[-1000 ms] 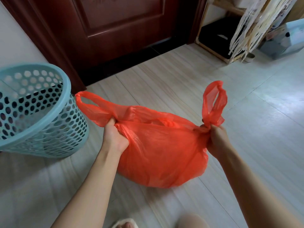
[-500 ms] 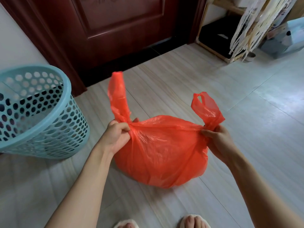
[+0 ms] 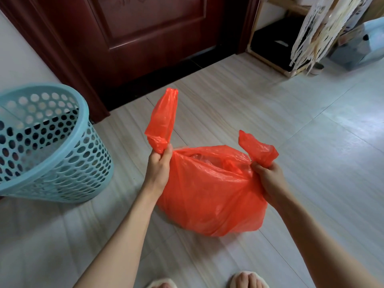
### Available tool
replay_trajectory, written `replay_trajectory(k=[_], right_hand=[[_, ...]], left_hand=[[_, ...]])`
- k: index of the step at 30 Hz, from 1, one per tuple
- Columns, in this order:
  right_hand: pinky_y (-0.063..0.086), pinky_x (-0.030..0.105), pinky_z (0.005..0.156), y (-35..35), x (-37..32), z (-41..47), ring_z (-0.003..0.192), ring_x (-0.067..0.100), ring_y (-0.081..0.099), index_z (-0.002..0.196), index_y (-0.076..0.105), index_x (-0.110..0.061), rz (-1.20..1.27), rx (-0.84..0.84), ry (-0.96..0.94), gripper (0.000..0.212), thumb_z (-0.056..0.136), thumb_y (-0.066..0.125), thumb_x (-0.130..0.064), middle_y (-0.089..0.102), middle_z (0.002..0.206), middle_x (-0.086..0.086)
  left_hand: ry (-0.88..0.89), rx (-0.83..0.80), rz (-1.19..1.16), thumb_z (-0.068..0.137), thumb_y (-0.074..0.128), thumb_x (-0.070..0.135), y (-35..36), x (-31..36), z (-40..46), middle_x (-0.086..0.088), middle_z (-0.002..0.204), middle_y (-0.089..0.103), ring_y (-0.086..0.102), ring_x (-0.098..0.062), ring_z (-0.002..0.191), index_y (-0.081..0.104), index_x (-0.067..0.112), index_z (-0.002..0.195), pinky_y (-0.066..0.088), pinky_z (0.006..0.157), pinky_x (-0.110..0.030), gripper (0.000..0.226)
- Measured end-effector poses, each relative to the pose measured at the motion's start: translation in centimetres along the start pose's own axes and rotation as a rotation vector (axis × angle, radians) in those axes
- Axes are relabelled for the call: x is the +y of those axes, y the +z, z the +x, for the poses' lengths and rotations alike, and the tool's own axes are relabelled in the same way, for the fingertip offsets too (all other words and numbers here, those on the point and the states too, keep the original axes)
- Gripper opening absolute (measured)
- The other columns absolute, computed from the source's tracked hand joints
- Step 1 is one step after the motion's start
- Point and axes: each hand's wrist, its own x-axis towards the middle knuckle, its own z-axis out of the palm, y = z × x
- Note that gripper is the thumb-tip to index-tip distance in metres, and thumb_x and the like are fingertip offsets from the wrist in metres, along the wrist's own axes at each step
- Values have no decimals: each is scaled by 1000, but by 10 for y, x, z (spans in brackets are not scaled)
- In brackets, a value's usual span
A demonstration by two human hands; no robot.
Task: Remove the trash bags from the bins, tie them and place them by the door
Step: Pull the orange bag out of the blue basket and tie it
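An orange plastic trash bag [image 3: 209,196] sits on the pale floor, bulging, with its mouth slightly open. My left hand [image 3: 159,167] grips the bag's left handle at its base, and that loop stands straight up. My right hand [image 3: 268,179] grips the right handle, whose loop sticks up and to the right. A light blue perforated bin [image 3: 62,154] stands to the left with no bag in it. The dark red door [image 3: 149,38] is just beyond the bag.
A low wooden shelf [image 3: 276,48] with a dark interior stands right of the door. Cream fringed fabric [image 3: 311,32] hangs in front of it, beside a pale blue box [image 3: 365,42]. My feet in slippers [image 3: 249,279] show at the bottom edge.
Both hands have gathered the handles and pulled them upright. The left handle went from lying sideways toward the bin to standing vertical. The bag's mouth has narrowed.
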Motion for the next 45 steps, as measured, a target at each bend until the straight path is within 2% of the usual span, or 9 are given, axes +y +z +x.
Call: replay_trajectory(k=[6,11,16,19,24,29,35,39,45], right_hand=[[46,28,65,1,-10,-5,61,12,57,69,60,-16,96,30,-8,25,91,51,-7,64,64,0],[39,11,51,18,-18,-14,46,-7,48,71,55,-18,62,127,-293,21,90,54,-11,52,63,-5],[35,24,46,44,-17,-7,50,13,44,74,44,-8,-28,95,-325,21,94,41,-10,41,60,11],[34,21,42,40,-20,7,45,16,40,64,41,-16,89,19,-22,25,88,36,-14,41,51,4],[54,22,55,7,-33,4,50,15,62,67,64,-7,614,-235,234,39,89,42,-32,65,54,4],[56,37,83,-12,-15,-4,90,28,66,108,59,-9,-72,-397,-33,37,75,72,-19,67,96,11],[46,31,90,-6,-7,-5,98,14,57,115,60,-5,-570,-270,-225,35,81,60,3,62,104,1],[55,25,61,6,-6,-10,68,14,64,81,64,-15,-27,-40,-38,11,84,60,-5,67,75,3],[56,34,80,13,-6,-9,86,20,67,115,61,-7,452,-248,221,30,89,51,-15,70,99,8]], left_hand=[[-28,174,14,83,45,58,15,-16,1,-14,119,64,60,-29,112,57,40,108,42,104,-46,34],[-17,137,133,100,32,26,32,-7,-6,-3,61,46,47,-1,43,48,4,96,39,50,-10,27],[-23,-7,280,71,44,76,28,-21,-7,3,48,40,55,-42,72,48,22,66,48,76,-46,55],[-46,-175,259,43,60,87,28,-19,-18,12,75,51,59,-19,85,52,32,86,45,90,-37,71],[-29,-286,165,67,80,5,23,-19,-17,21,107,42,47,1,105,35,30,114,38,92,-6,70],[24,-103,129,74,66,-12,30,-23,-11,13,97,47,51,7,86,41,27,110,41,79,-3,58],[-217,47,-240,82,53,-15,28,-21,-7,-2,78,52,54,-16,78,49,16,83,44,92,-36,32],[-239,85,-266,89,49,-7,25,-21,-8,-4,79,58,58,-14,75,55,15,83,47,82,-27,24],[-204,-23,-141,95,47,3,26,-26,-14,5,69,72,66,-12,79,62,13,83,51,79,-21,21]])
